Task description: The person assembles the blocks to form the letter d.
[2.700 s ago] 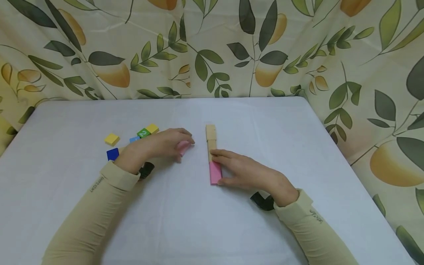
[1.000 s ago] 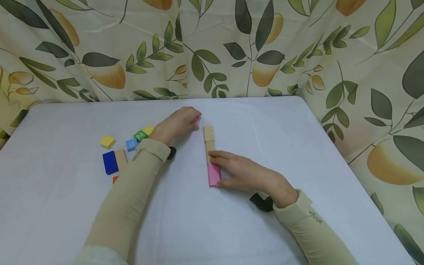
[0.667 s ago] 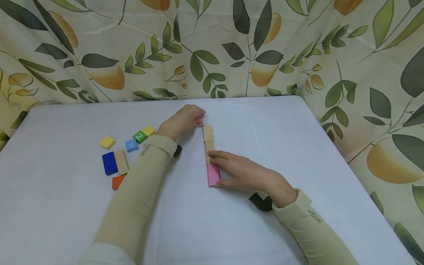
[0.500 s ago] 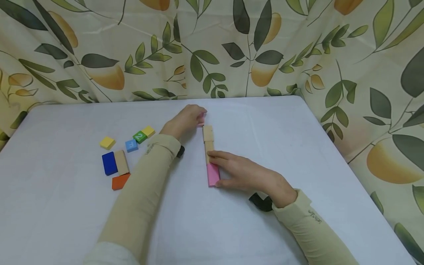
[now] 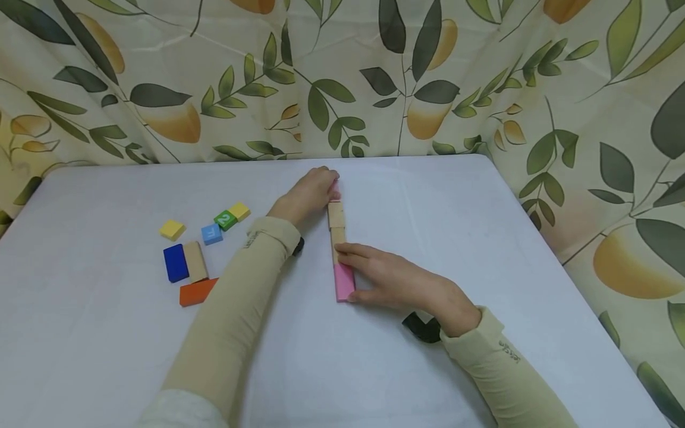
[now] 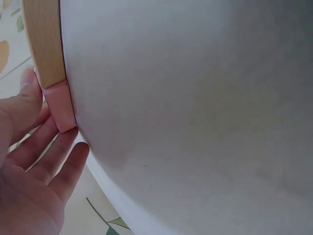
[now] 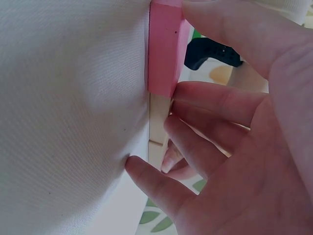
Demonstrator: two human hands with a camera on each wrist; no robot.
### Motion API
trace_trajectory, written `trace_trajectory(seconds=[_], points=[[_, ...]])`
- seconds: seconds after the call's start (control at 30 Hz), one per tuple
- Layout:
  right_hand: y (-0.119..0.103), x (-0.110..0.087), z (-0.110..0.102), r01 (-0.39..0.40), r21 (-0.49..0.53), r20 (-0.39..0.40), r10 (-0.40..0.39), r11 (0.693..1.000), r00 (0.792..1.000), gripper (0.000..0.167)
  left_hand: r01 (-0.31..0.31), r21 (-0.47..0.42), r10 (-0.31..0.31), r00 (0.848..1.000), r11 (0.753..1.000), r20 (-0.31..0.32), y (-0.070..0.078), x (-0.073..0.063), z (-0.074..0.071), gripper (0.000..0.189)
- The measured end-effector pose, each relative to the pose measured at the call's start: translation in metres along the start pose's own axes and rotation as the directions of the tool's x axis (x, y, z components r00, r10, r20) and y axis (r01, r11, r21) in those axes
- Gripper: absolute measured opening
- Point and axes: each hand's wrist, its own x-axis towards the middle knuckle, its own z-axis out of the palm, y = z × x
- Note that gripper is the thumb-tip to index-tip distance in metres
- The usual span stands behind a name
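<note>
My left hand pinches a small light-pink block between thumb and fingers, at the far end of a row. That block lies against the end of a plain wooden block; a second, narrower wooden block continues the row toward me. A darker pink block forms the near end. Alongside it rests my right hand, fingers fairly straight, fingertips on the row, thumb at the near corner. The right wrist view has the thumb and index finger touching the pink block.
Left of the row lie loose blocks: two yellow ones, a green block numbered 2, a light-blue block, a dark-blue block, a wooden block and an orange block, partly behind the left sleeve. White cloth covers the table.
My left hand has carried the light-pink block away from me and then right, against the far end of the row. My right hand has stayed in place.
</note>
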Motion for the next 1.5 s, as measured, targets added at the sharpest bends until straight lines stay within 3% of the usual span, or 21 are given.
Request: trace_trajectory(seconds=[0.3,0.53,0.83,1.23,1.5], points=[[-0.003,-0.002,-0.002,0.013,-0.013,0.004,-0.013,1.0,1.0,0.067,-0.01,-0.01,0.01,0.999,1.0,0.03,0.002,-0.005,-0.002,0.041],[-0.005,0.0,-0.001,0.066,-0.103,-0.059,-0.072,0.993,0.996,0.068,-0.009,-0.009,0.009,0.999,1.0,0.037,0.003,-0.01,-0.003,0.04],[-0.005,0.001,0.0,0.034,-0.135,-0.063,-0.043,0.99,0.997,0.076,-0.01,0.004,0.01,0.999,1.0,0.041,0.001,-0.015,-0.003,0.042],[-0.001,0.001,0.001,0.011,-0.082,-0.034,-0.014,0.997,0.999,0.079,-0.033,0.082,0.02,0.988,0.996,0.155,0.007,-0.027,-0.003,0.047],[-0.003,0.002,0.001,-0.013,-0.073,-0.01,0.012,0.997,1.0,0.081,0.04,-0.003,-0.039,0.988,0.999,0.152,-0.004,-0.045,-0.015,0.048]])
